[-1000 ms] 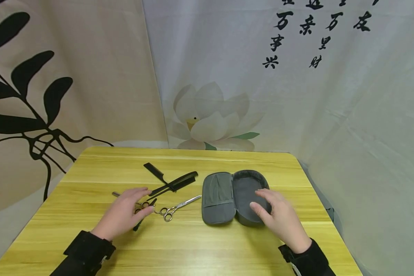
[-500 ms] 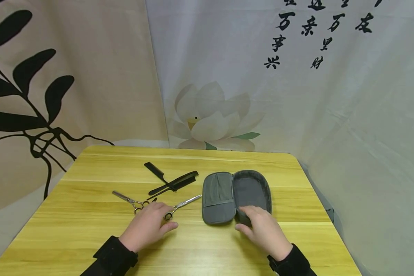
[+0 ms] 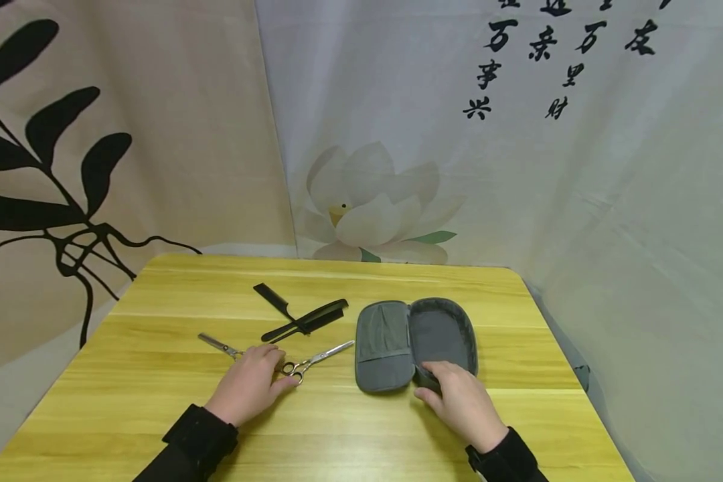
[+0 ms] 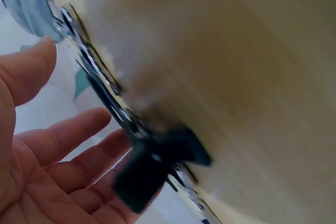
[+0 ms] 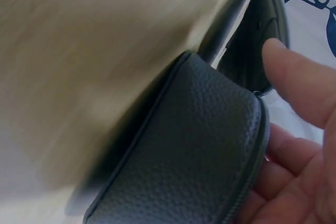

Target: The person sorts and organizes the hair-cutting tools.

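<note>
My left hand (image 3: 247, 385) is low over the table's left-centre, its thumb apart from its fingers. In the left wrist view a blurred black piece (image 4: 139, 177) of unclear kind lies in front of those fingers; no grip on it shows. Silver scissors (image 3: 331, 351) lie just right of this hand, and another pair of scissors (image 3: 217, 343) is partly hidden behind it. My right hand (image 3: 464, 405) is at the near rim of an unzipped grey case (image 3: 384, 376). Its fingers reach over the rim (image 5: 262, 129), while the thumb stays apart.
Several black combs (image 3: 322, 320) lie crossed behind the scissors, left of the case. The yellow wooden table (image 3: 325, 442) has a far edge near a printed cloth backdrop (image 3: 488, 201). Another cloth surface rises beyond the table's right side.
My left hand has come rightward and nearer over the scissors, then drawn slightly back left. My right hand has moved left and down to the case's near rim. Combs and case stay put.
</note>
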Demonstrator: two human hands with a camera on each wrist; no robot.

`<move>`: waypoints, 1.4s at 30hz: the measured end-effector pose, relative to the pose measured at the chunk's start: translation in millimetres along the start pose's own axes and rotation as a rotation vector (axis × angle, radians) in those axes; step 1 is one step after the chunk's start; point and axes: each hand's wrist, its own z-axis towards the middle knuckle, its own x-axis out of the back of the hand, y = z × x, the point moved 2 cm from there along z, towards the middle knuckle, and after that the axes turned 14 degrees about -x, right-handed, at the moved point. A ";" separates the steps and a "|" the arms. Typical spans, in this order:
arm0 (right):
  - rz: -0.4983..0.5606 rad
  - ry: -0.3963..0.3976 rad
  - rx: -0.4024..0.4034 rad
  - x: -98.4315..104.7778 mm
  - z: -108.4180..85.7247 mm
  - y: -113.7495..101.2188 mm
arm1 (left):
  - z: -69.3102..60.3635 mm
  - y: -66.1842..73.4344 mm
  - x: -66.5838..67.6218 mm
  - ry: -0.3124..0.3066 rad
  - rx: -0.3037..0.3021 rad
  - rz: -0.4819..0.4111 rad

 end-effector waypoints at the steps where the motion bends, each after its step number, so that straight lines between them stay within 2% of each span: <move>1: 0.001 -0.004 -0.005 -0.3 0.3 0.2 | 0.6 -4.2 -1.2 -0.004 0.014 -0.003; 4: 0.002 -0.002 -0.010 -2.1 1.8 1.3 | 3.1 -14.4 -2.8 -0.003 0.046 -0.005; 7: 0.005 0.004 -0.025 -4.2 3.7 2.8 | 6.0 -20.2 -2.4 0.018 0.051 0.008; 10: 0.012 0.016 -0.039 -7.2 4.5 4.4 | 8.7 -22.4 -1.4 0.033 0.052 0.030; 19: 0.041 0.060 -0.050 -12.9 4.9 8.1 | 19.9 -25.1 -1.6 0.011 0.108 0.047; 29: 0.075 0.030 -0.071 -14.8 7.0 9.2 | 27.5 -28.4 -2.6 -0.031 0.127 0.055; 32: 0.088 0.027 -0.069 -15.1 7.7 9.2 | 27.1 -31.2 1.6 -0.040 0.139 -0.004; 39: 0.107 0.032 -0.059 -13.6 8.2 9.3 | 26.6 -40.2 27.4 0.001 0.228 -0.343; 42: 0.115 0.027 -0.063 -13.2 7.0 9.8 | 25.9 -43.1 34.3 0.011 0.250 -0.451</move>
